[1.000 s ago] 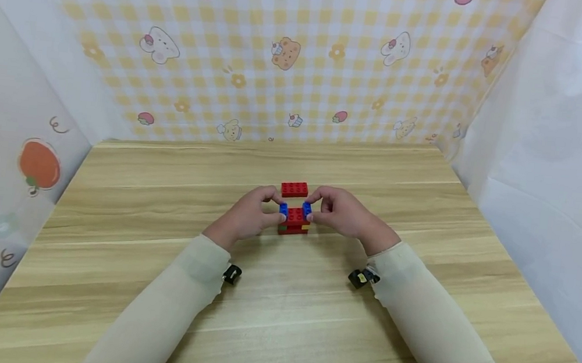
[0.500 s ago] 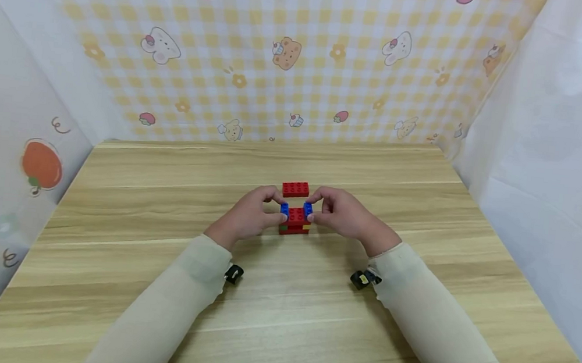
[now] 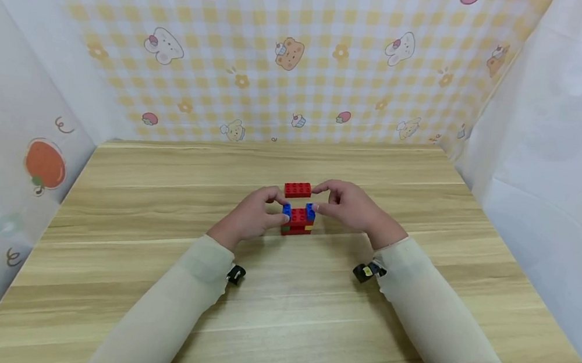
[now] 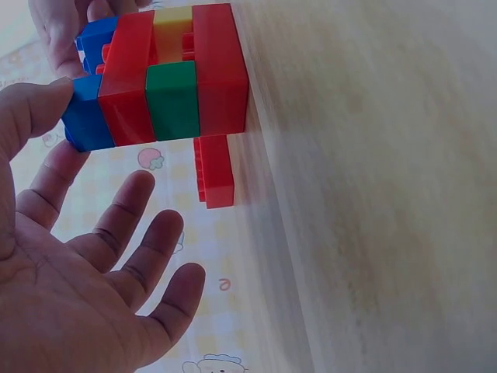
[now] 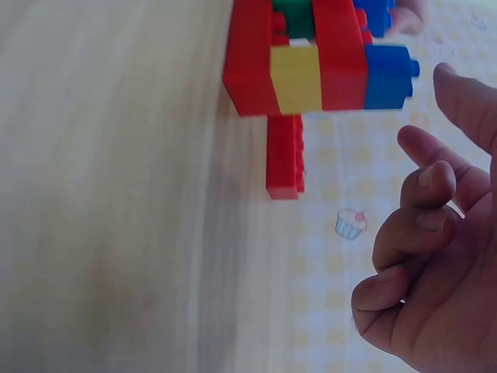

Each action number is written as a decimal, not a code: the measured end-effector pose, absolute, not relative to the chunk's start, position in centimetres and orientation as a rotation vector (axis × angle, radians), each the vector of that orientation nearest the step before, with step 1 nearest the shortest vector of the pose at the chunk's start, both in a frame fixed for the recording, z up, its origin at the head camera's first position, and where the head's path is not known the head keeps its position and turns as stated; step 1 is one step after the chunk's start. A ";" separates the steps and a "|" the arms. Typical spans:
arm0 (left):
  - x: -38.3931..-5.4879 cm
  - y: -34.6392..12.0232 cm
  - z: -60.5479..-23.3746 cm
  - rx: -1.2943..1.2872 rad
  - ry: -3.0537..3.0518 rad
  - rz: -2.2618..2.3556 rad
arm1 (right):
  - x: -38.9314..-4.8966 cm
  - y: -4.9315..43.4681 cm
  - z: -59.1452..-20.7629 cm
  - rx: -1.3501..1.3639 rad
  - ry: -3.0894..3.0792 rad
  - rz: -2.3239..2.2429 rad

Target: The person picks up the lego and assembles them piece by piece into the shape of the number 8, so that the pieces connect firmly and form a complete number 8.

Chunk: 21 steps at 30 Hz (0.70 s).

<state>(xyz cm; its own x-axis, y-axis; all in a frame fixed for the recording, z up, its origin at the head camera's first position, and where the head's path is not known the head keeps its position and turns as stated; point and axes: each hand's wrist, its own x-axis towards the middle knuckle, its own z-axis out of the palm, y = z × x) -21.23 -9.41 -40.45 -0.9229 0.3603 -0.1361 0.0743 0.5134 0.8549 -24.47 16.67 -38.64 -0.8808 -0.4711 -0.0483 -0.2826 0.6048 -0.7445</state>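
A small stack of toy building bricks stands on the table, with a red brick at the bottom. Above it, a green brick on the left and a yellow brick on the right carry a second red brick. Blue bricks top both ends. Thumb and index finger of my left hand pinch the left blue brick. My right hand holds nothing; its thumb and index finger are spread apart, just off the right blue brick, its other fingers bent.
A loose red eight-stud brick lies behind the stack, with the right index fingertip close to its right end. The wooden table reaches back to a yellow checked cloth. White cloth hangs at the sides.
My right hand has let go of the right blue brick and moved slightly up and back, towards the loose red brick. My left hand keeps its pinch on the left blue brick.
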 end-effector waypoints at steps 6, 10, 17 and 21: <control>-21.4 -9.4 -40.5 0.362 2.464 1.363 | -26.4 16.5 -38.4 -0.552 2.624 -1.150; -21.4 -9.5 -40.5 0.344 2.455 1.363 | -27.7 16.2 -38.6 -0.488 2.646 -1.071; -21.6 -9.4 -40.6 0.342 2.440 1.366 | -29.1 15.4 -38.9 -0.395 2.652 -1.002; -21.7 -9.4 -40.6 0.327 2.432 1.371 | -29.9 15.0 -39.1 -0.377 2.651 -0.975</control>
